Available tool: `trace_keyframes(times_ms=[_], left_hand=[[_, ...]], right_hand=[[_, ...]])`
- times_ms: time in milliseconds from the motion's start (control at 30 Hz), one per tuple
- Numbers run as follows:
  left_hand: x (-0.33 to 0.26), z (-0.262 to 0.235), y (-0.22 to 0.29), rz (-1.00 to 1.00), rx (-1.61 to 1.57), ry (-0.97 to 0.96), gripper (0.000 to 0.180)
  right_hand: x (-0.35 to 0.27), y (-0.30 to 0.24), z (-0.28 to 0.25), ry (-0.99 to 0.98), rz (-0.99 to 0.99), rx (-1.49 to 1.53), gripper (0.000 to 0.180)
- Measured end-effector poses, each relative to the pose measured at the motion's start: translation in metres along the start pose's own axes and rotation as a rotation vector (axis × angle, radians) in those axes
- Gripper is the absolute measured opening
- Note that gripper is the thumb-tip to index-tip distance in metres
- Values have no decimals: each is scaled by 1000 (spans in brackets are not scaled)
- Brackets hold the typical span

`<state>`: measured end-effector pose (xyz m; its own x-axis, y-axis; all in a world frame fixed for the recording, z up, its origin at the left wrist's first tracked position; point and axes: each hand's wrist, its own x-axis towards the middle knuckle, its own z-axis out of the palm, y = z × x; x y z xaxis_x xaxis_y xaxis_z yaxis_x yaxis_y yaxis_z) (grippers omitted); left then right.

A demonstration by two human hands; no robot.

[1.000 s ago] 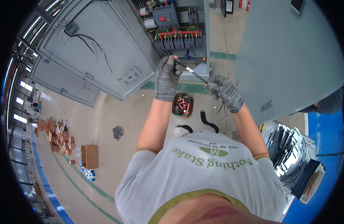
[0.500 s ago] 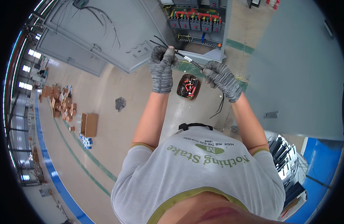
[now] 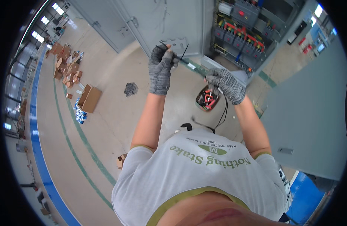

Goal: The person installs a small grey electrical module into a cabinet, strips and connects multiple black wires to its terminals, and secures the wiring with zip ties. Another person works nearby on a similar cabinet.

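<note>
My left hand (image 3: pixel 161 69), in a grey knitted glove, is closed round thin black wires (image 3: pixel 184 52). One wire end bends over its fingertips, and another sticks up apart on its right side. Farther right, my right hand (image 3: pixel 227 86), gloved alike, is closed on the same black wires. A white sleeve (image 3: pixel 191 66) shows on the stretch between the hands. Below my right hand the black wire tails (image 3: pixel 223 115) hang in a loose curve towards my waist. My right fingers hide part of the bundle.
Ahead on the right stands an open grey electrical cabinet (image 3: pixel 239 37) with breakers and red busbars. Its grey door (image 3: pixel 173 22) is at the left. A container (image 3: pixel 207 98) of red and black pieces sits below. A grey panel (image 3: pixel 309 113) rises at right; cartons (image 3: pixel 90 98) lie left.
The view has turned, so the cabinet and container sit farther right. At my left hand the wire ends have spread apart, one now pointing up on its right. Both hands stay closed.
</note>
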<state>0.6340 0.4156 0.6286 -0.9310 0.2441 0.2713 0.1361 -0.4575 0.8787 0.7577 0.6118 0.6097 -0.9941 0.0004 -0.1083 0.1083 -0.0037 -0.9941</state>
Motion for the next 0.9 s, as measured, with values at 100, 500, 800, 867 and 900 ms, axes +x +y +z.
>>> trace_keyframes(times_ms=[100, 500, 800, 867, 900], left_hand=[[22, -64, 12, 62, 97, -16, 17], [101, -163, 47, 216, 97, 146, 13], [226, -152, 40, 368, 123, 198, 16], [259, -143, 38, 426, 127, 197, 15], [278, -139, 38, 441, 93, 192, 15]], right_hand=[[42, -8, 38, -47, 30, -30, 18], [210, -49, 111, 216, -385, -571, 14], [332, -122, 70, 287, -650, -698, 14], [374, -128, 52, 360, -838, -730, 14], [394, -133, 45, 387, -900, -705, 14]])
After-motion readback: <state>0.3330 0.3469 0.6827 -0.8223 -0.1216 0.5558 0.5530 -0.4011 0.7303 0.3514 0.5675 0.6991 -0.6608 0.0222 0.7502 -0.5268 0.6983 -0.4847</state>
